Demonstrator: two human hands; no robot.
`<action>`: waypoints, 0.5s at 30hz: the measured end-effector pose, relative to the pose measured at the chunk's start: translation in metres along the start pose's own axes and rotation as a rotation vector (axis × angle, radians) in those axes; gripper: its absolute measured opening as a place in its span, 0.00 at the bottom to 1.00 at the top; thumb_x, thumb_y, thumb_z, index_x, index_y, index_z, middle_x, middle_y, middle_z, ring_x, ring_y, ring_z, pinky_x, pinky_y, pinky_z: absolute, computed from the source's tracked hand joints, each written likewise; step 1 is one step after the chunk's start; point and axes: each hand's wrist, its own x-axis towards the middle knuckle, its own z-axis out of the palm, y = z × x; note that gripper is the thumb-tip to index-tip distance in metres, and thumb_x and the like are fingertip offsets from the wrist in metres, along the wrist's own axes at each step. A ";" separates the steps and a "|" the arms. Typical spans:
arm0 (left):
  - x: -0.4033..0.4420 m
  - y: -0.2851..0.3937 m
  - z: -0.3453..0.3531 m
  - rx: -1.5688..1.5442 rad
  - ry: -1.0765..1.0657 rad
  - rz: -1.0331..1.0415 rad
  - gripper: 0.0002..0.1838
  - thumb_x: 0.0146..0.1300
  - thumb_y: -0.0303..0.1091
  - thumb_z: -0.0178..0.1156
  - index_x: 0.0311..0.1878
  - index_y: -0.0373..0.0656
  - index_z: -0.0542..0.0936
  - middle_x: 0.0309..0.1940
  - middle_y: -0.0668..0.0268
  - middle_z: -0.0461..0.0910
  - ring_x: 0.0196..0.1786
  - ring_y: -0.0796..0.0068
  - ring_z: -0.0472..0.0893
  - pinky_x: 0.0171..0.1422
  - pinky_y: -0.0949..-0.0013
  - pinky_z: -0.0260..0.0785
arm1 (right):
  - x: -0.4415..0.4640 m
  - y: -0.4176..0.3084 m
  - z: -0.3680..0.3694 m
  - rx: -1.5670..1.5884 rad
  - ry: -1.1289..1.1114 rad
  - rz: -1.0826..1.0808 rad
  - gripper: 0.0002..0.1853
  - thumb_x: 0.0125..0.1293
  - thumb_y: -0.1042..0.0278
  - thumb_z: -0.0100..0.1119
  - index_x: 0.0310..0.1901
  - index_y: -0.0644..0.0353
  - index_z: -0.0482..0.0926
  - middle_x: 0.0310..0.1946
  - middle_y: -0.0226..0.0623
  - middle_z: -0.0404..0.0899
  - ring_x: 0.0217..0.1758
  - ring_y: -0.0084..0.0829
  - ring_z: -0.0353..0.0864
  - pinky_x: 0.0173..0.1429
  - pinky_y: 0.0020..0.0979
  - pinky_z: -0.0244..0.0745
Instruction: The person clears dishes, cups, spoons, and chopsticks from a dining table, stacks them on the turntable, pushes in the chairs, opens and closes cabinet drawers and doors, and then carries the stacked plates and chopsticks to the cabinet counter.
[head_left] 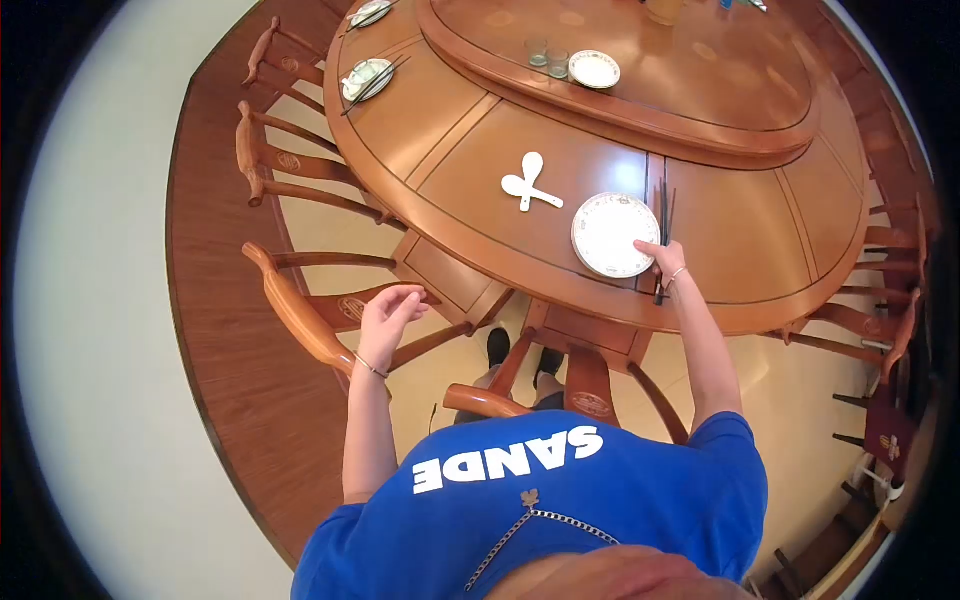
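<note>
My right hand [664, 257] grips the right edge of a white patterned plate [612, 235] near the table's front edge, its thumb on top of the rim. Dark chopsticks [664, 215] lie just right of the plate, partly behind that hand. Two white spoons [530, 184] rest crossed on the wood to the left of the plate. My left hand [392, 318] hangs in the air off the table's front left, above a chair, with its fingers loosely curled and apart and nothing in them.
The round wooden table [450, 200] carries a raised turntable [640, 110] with a small plate [595, 70] and glasses [548, 58]. At the back left, a place setting [369, 80] has chopsticks across it. Wooden chairs [300, 310] surround the table, one directly before me.
</note>
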 end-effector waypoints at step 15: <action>-0.008 0.005 -0.011 -0.024 0.160 0.042 0.13 0.69 0.31 0.57 0.51 0.33 0.79 0.45 0.61 0.82 0.45 0.74 0.82 0.51 0.72 0.75 | 0.001 -0.002 0.010 0.151 -0.060 -0.156 0.22 0.52 0.65 0.71 0.48 0.64 0.77 0.30 0.31 0.81 0.22 0.18 0.75 0.16 0.19 0.59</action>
